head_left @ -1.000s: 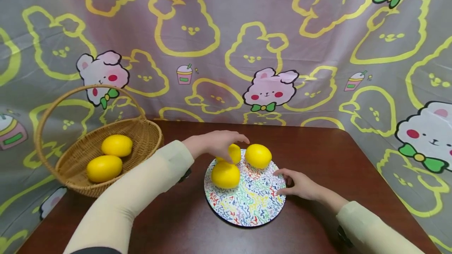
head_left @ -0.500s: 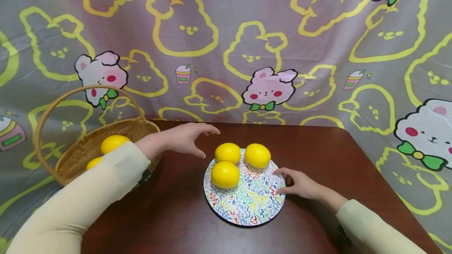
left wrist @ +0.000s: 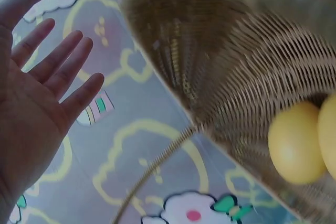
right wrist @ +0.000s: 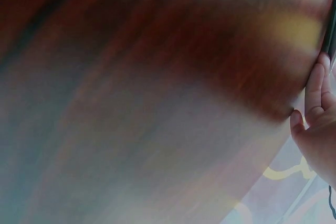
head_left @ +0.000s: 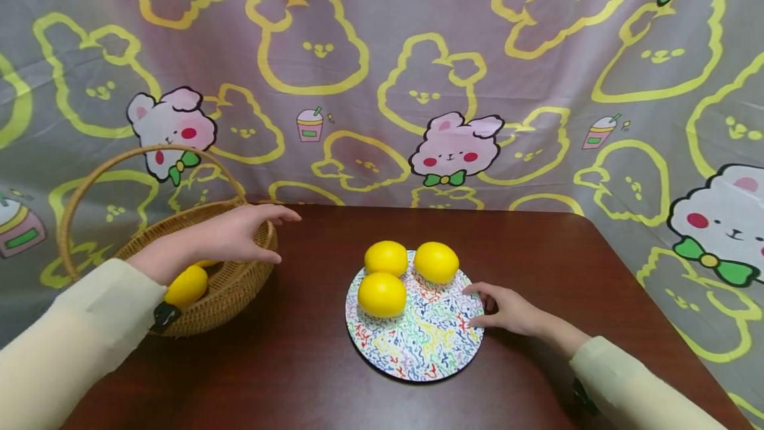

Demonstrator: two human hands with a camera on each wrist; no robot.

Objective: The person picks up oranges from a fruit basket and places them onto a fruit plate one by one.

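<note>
My left hand [head_left: 239,234] hangs over the wicker basket [head_left: 239,290], thumb and fingers spread with nothing between them. In the left wrist view, two lemons [left wrist: 296,142] lie inside the basket. The left forearm partly hides these in the head view. At the table's middle, a round plate [head_left: 418,350] with colourful squiggles carries a front lemon [head_left: 382,294], a back left lemon [head_left: 386,259] and a back right lemon [head_left: 437,262]. My right hand [head_left: 507,309] touches the plate's right rim, thumb and fingers apart along the edge.
The dark brown table [head_left: 310,357] extends around the plate. An arched handle [head_left: 89,191] rises over the basket at the left. A cartoon-printed curtain [head_left: 358,105] hangs behind the table and along its sides.
My left hand has moved left, from above the lemons on the plate to over the basket. The lemons, the plate and my right hand have stayed in place.
</note>
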